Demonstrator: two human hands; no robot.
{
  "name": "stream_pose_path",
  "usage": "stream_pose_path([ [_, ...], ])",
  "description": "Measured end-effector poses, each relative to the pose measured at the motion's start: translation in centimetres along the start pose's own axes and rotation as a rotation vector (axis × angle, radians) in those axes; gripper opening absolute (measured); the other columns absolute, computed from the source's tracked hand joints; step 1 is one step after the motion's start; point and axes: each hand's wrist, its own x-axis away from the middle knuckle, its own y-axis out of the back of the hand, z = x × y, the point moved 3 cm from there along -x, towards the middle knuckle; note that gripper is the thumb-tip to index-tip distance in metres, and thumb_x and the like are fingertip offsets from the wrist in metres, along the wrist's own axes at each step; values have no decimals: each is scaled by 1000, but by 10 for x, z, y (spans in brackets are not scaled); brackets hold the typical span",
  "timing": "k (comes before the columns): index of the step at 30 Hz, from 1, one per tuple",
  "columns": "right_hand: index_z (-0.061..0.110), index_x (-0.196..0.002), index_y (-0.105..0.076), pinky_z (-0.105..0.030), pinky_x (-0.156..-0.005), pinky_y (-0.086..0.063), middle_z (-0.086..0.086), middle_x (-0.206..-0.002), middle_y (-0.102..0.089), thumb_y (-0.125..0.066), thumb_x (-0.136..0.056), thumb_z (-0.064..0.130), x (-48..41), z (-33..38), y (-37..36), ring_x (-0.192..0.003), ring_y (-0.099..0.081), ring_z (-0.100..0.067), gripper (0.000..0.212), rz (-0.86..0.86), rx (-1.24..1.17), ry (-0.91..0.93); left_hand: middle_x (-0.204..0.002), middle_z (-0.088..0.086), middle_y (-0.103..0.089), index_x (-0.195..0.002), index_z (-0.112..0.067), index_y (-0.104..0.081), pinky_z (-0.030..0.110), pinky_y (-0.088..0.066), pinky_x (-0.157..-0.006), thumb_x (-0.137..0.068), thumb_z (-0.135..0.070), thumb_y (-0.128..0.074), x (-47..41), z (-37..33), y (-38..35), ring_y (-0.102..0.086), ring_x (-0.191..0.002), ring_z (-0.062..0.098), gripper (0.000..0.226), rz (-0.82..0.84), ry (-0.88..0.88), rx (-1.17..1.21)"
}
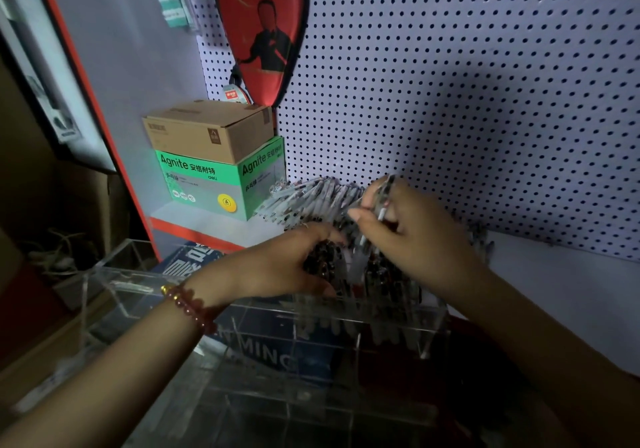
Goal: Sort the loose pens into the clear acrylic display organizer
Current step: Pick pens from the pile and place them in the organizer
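1. Right hand (408, 226) pinches one pen (382, 212) upright, tip down, probably so it drops straight in.
2. Left hand (287, 260) curls round the slotted pens (323, 264) in the clear organizer (263, 310), I'd guess to hold them aside.
3. Loose pile (311, 195) lies just behind, on the shelf.

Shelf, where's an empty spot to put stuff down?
Bare shelf lies right of the right hand, under the pegboard. A thin strip shows in front of the green box. The middle is crowded with pens and the left hand.
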Motion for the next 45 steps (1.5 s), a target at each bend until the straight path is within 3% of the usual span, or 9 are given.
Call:
stream_pose_path([
  [6,24,-80,-49,-22,-52,-27,12,-64,-47,-63,-86,44,9,1,-23,-58,-44,1,25,199,139,-9,-102,0,-60,-103,-17,-59,29,-51,-78,-72,-4,-77,-8,-8,-4,-61,-94,13,38,10,-113,18],
  [9,25,-77,-49,-25,-57,-26,13,-57,-40,-65,-85,45,8,2,-25,-56,-39,2,27,167,118,31,-104,1,-60,-109,-14,-57,32,-52,-79,-72,3,-72,-10,-10,-6,-61,-95,11,43,0,-136,16],
  [14,22,-82,-56,-31,-74,-33,9,-65,-51,-42,-98,44,6,-1,-24,-64,-50,-6,30,76,82,-1,-112,-13,-58,-118,-28,-49,13,-46,-81,-68,-1,-80,-6,-12,-3,-56,-104,-4,64,-44,-119,128],
  [22,24,-82,-67,-42,-91,-43,10,-82,-65,-55,-89,24,3,-4,-28,-86,-57,-11,14,112,191,2,-111,-10,-51,-125,-28,-36,3,-42,-63,-66,3,-80,-3,-3,-14,-55,-85,-15,80,-163,-53,206],
  [27,33,-79,-57,-29,-82,-44,22,-69,-53,-67,-84,29,-2,-12,-20,-71,-52,6,12,96,94,-78,-109,-10,-59,-108,-33,-50,7,-40,-78,-61,-16,-87,-1,-7,-16,-54,-96,-8,63,-338,-86,198],
  [34,25,-79,-60,-28,-63,-48,8,-73,-64,-55,-93,34,-1,-8,-29,-66,-59,-5,17,172,-49,-42,-91,-5,-63,-98,-20,-57,26,-50,-69,-64,-14,-83,1,-9,-30,-60,-80,3,44,-541,-43,123],
  [38,18,-87,-64,-37,-64,-53,4,-73,-66,-48,-97,23,-2,-9,-17,-66,-62,-16,19,20,-118,-90,-86,-9,-62,-89,-20,-57,23,-47,-72,-62,-21,-76,-1,-4,-24,-60,-81,5,33,-487,-95,159],
  [42,13,-88,-65,-20,-56,-42,4,-71,-65,-43,-98,17,-6,-16,2,-57,-55,-13,25,-92,-100,-137,-85,-10,-60,-83,-24,-57,18,-42,-73,-66,-11,-72,1,-6,-19,-56,-82,3,27,-394,-157,145],
  [45,12,-85,-65,-23,-55,-42,3,-69,-65,-43,-97,16,-5,-21,5,-57,-56,-19,25,-101,-92,-151,-82,-14,-59,-82,-23,-59,12,-39,-68,-68,-6,-74,0,-7,-16,-54,-77,-3,27,-362,-135,133],
])
